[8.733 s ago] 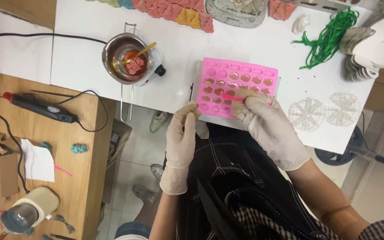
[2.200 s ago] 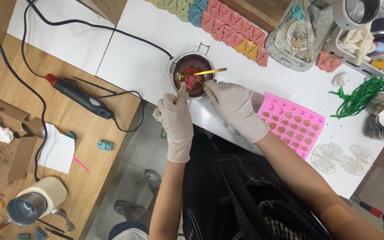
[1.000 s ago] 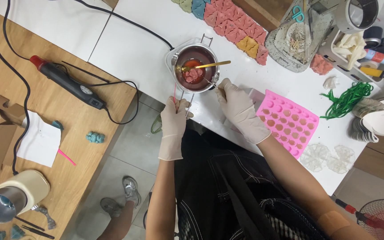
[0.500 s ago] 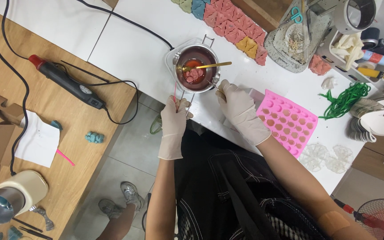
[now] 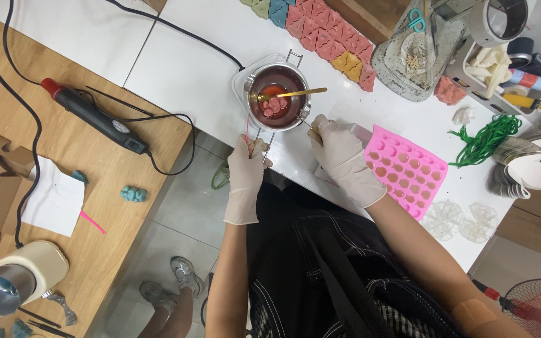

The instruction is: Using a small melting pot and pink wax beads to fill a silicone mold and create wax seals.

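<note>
The left hand [image 5: 246, 168], in a pale disposable glove, is closed around the wire handle [image 5: 262, 139] of a small steel melting pot [image 5: 277, 97]; its fingers are curled together over the handle end, and a thin pink stick [image 5: 247, 130] rises from the same grip. The pot sits on the white table [image 5: 189, 75], near the table's front edge, and contains dark reddish liquid with pink lumps [image 5: 275, 106] in it. A gold spoon [image 5: 289, 94] lies across the pot rim, bowl in the liquid. The right hand [image 5: 339, 153], also gloved, pinches a thin metal tool [image 5: 303, 120] between thumb and forefinger; the tool tip reaches the pot rim. The remaining fingers are folded in. Just beside the right hand lies a pink silicone mould [image 5: 405, 170], many cavities filled. A black hot-air tool [image 5: 92, 117] with a red tip rests on the adjoining wooden bench [image 5: 7, 125], well apart from both hands.
</note>
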